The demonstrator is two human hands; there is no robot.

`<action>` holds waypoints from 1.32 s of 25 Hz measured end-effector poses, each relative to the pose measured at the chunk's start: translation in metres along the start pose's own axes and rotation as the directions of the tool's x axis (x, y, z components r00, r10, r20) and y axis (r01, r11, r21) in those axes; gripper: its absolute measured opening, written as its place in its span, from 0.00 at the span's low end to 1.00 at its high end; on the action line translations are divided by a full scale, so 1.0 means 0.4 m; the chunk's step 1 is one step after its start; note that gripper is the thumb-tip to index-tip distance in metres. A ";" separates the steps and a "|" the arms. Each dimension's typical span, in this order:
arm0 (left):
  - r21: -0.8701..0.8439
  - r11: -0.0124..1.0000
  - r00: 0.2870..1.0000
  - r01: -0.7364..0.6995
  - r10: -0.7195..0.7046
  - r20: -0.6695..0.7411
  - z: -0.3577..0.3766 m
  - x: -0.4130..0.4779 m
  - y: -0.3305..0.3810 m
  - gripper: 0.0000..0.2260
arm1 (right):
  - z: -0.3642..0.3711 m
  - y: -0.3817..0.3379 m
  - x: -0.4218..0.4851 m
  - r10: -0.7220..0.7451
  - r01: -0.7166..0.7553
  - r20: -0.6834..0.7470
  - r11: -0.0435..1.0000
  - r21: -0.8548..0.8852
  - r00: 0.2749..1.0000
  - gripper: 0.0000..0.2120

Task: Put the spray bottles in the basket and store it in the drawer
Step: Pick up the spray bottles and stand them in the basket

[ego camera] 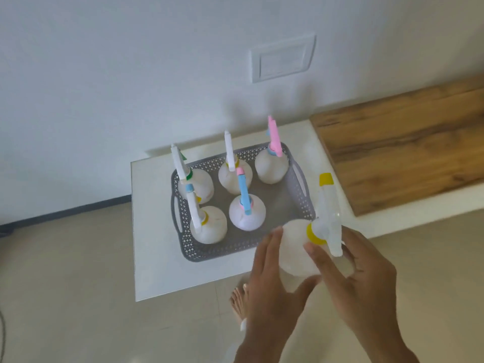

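Both grips, left hand (269, 273) and right hand (364, 279), clasp a yellow-collared spray bottle (298, 247) beside the basket (301, 197).

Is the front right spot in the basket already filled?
No, that corner of the basket is bare; the sixth bottle is held above its rim.

holding a yellow-capped spray bottle (301, 247) between left hand (272, 292) and right hand (358, 279), just above the near right corner of a grey basket (222, 251) carrying five bottles.

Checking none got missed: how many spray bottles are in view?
6. Five stand in the basket: back row; front row. Both hands hold the sixth.
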State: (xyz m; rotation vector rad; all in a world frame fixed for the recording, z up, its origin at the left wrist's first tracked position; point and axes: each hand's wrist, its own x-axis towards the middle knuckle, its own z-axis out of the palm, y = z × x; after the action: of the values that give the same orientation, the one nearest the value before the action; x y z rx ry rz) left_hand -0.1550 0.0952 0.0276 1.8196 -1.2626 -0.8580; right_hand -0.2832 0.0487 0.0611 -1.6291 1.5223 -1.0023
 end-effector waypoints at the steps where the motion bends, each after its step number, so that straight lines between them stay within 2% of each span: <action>1: -0.007 1.000 0.999 -0.002 0.001 -0.036 0.006 0.045 0.006 0.40 | 0.017 -0.001 0.041 -0.027 0.027 -0.005 0.999 -0.026 1.000 0.16; 4: 0.034 0.999 0.998 -0.017 0.019 -0.067 0.026 0.153 0.006 0.37 | 0.063 0.014 0.132 -0.085 0.083 -0.020 0.992 -0.092 0.996 0.19; 6: 0.091 0.995 0.999 0.031 -0.029 -0.015 0.039 0.199 0.004 0.36 | 0.092 0.038 0.172 -0.101 0.101 0.002 0.989 -0.111 0.995 0.21; 9: 0.273 0.961 0.992 0.037 -0.069 0.107 0.070 0.257 -0.002 0.32 | 0.120 0.086 0.220 -0.092 0.093 0.006 0.988 -0.122 0.996 0.25; 12: 0.478 0.875 0.959 0.075 -0.195 0.207 0.106 0.306 -0.014 0.26 | 0.144 0.128 0.262 -0.077 0.084 0.059 0.990 -0.117 0.995 0.26; 19: 0.502 0.840 0.942 0.206 -0.310 0.131 0.171 0.310 -0.048 0.30 | 0.154 0.213 0.280 -0.003 0.021 0.191 0.996 -0.092 0.982 0.21; 23: 0.505 0.825 0.927 0.255 -0.357 0.116 0.189 0.302 -0.060 0.30 | 0.156 0.253 0.270 -0.039 0.073 0.233 0.987 -0.141 0.972 0.20; 29: 0.564 0.780 0.928 0.270 -0.367 0.063 0.197 0.286 -0.056 0.28 | 0.168 0.247 0.280 -0.028 0.055 0.244 0.993 -0.106 0.969 0.19; 31: 0.515 0.820 0.963 0.249 -0.264 -0.044 0.180 0.248 -0.040 0.26 | 0.163 0.251 0.274 0.005 0.010 0.266 0.998 -0.056 0.964 0.21; 33: 0.433 0.890 0.982 0.142 -0.071 -0.176 0.152 0.146 -0.055 0.18 | 0.145 0.265 0.265 0.042 -0.038 0.260 0.999 -0.020 0.965 0.27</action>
State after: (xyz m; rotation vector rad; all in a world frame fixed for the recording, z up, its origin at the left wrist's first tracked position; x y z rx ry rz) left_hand -0.1793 0.0326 -0.0279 2.2858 -1.3437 -0.4913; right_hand -0.2800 -0.0670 -0.0503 -1.6608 1.3813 -0.7231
